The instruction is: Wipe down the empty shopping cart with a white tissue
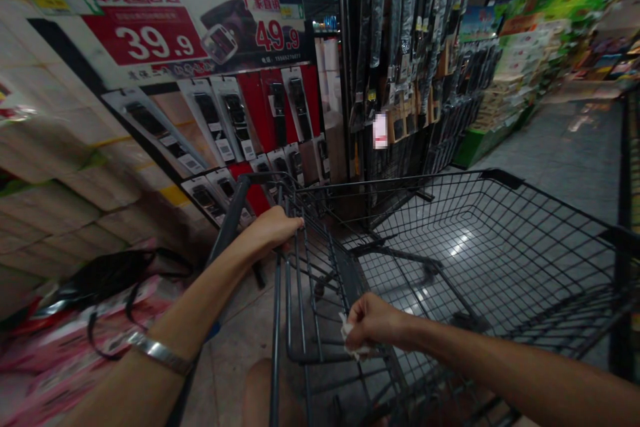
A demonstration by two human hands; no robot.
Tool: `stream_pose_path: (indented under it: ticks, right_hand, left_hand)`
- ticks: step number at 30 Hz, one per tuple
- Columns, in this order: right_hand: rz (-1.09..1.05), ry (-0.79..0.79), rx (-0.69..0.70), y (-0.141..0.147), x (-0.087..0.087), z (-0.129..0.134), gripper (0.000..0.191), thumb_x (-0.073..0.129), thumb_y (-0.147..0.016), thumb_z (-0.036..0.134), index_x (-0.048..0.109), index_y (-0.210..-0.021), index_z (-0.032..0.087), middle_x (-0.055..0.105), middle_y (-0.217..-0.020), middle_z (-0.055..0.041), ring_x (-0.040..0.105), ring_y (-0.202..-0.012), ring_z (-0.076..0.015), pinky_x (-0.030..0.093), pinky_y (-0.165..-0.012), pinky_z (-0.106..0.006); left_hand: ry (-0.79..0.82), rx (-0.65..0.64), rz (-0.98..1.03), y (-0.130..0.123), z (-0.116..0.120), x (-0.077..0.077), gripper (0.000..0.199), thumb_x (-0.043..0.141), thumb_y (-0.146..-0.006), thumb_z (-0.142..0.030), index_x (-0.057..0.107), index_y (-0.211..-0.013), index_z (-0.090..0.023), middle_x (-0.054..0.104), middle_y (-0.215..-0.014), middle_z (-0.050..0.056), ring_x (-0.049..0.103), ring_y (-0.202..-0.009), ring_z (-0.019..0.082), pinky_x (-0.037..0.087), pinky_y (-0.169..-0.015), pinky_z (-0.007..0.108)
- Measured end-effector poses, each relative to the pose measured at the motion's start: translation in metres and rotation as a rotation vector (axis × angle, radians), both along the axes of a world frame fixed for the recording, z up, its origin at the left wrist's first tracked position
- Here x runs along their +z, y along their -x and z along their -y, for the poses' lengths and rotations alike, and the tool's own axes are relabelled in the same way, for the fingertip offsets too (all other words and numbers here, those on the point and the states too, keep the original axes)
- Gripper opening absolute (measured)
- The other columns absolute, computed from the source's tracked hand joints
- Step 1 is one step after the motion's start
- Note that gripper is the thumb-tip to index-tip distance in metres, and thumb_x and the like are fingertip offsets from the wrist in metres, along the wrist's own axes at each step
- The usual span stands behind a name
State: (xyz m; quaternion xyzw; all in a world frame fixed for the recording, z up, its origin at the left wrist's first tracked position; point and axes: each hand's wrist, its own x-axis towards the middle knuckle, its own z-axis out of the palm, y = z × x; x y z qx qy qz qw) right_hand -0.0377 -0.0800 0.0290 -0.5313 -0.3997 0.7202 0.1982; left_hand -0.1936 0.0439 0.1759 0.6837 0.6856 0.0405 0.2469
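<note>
A black wire shopping cart [500, 280] stands right in front of me, and grey floor shows through its mesh. My left hand [277, 227] is closed over the wire bars at the far left end of the cart, just inside its handlebar [233, 217]. In my right hand [375, 323] is a crumpled white tissue [351, 340], pinched between thumb and fingers. That hand is low over the bars of the fold-down seat frame [297, 307]; whether the tissue touches them I cannot tell. A silver metal band [159, 351] circles my left wrist.
Packaged belts [235, 117] hang on a red display board at the left, below a price sign [165, 30]. More belts [395, 20] hang from a dark rack beyond the cart. Pink packages [100, 353] lie at lower left. A tiled aisle [575, 140] runs off to the right.
</note>
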Motion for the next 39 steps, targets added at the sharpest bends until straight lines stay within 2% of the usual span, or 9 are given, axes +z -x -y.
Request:
stream_pose_path:
  ticks: [9,15,19,25,29,35,39]
  right_hand:
    - [0.208,-0.002,0.014,-0.005,-0.024,-0.003,0.02,0.058,-0.047,0.0,0.048,-0.04,0.017,0.048,-0.032,0.0069,0.044,-0.031,-0.0073,0.032,-0.032,-0.015]
    - [0.292,-0.046,0.046,-0.006,-0.02,-0.005,0.022,0.058,-0.047,0.001,0.047,-0.037,0.017,0.044,-0.03,0.0072,0.04,-0.03,-0.0066,0.026,-0.03,-0.016]
    - [0.381,-0.067,0.072,-0.005,-0.019,-0.007,0.022,0.057,-0.047,0.002,0.046,-0.035,0.018,0.041,-0.029,0.0072,0.039,-0.03,-0.0068,0.027,-0.032,-0.017]
    - [0.635,-0.256,0.091,-0.008,-0.031,-0.009,0.02,0.056,-0.043,0.001,0.047,-0.036,0.018,0.04,-0.031,0.0063,0.047,-0.041,-0.0097,0.028,-0.038,-0.018]
    - [0.556,-0.165,0.065,-0.006,-0.029,-0.003,0.02,0.055,-0.044,0.003,0.045,-0.037,0.018,0.04,-0.031,0.0071,0.045,-0.036,-0.0087,0.026,-0.035,-0.018]
    - [0.249,-0.036,-0.068,0.005,-0.013,0.003,0.019,0.057,-0.046,0.005,0.044,-0.047,0.019,0.046,-0.034,0.0079,0.045,-0.034,-0.0086,0.031,-0.033,-0.017]
    - [0.025,-0.005,-0.122,0.01,0.002,0.003,0.019,0.059,-0.047,0.009,0.044,-0.05,0.019,0.05,-0.037,0.0066,0.047,-0.034,-0.0091,0.034,-0.034,-0.018]
  left_hand:
    - [0.013,0.037,0.007,-0.003,0.005,0.005,0.02,0.051,-0.078,-0.031,0.057,-0.069,-0.014,0.056,-0.051,0.003,0.055,-0.043,0.014,0.04,-0.041,0.021]
    - [0.007,0.038,0.014,-0.002,0.003,0.002,0.019,0.05,-0.079,-0.03,0.057,-0.073,-0.014,0.057,-0.053,0.003,0.058,-0.046,0.015,0.04,-0.041,0.021]
    - [0.012,0.038,0.03,-0.002,0.002,0.001,0.018,0.051,-0.078,-0.03,0.056,-0.071,-0.015,0.057,-0.054,0.002,0.059,-0.047,0.016,0.04,-0.042,0.021]
    - [0.01,0.052,0.0,-0.001,0.002,0.0,0.021,0.051,-0.078,-0.033,0.057,-0.074,-0.014,0.061,-0.057,0.005,0.06,-0.049,0.017,0.04,-0.042,0.021]
    - [0.018,0.039,0.011,-0.002,0.004,0.002,0.02,0.051,-0.079,-0.032,0.056,-0.071,-0.014,0.058,-0.054,0.004,0.059,-0.048,0.017,0.04,-0.042,0.022]
    - [0.016,0.028,0.012,-0.003,0.006,0.005,0.021,0.052,-0.078,-0.032,0.056,-0.067,-0.014,0.059,-0.058,0.004,0.059,-0.049,0.016,0.039,-0.042,0.021]
    - [0.022,0.03,-0.017,-0.003,0.005,0.005,0.022,0.051,-0.078,-0.032,0.058,-0.07,-0.013,0.059,-0.055,0.005,0.058,-0.049,0.017,0.038,-0.043,0.022]
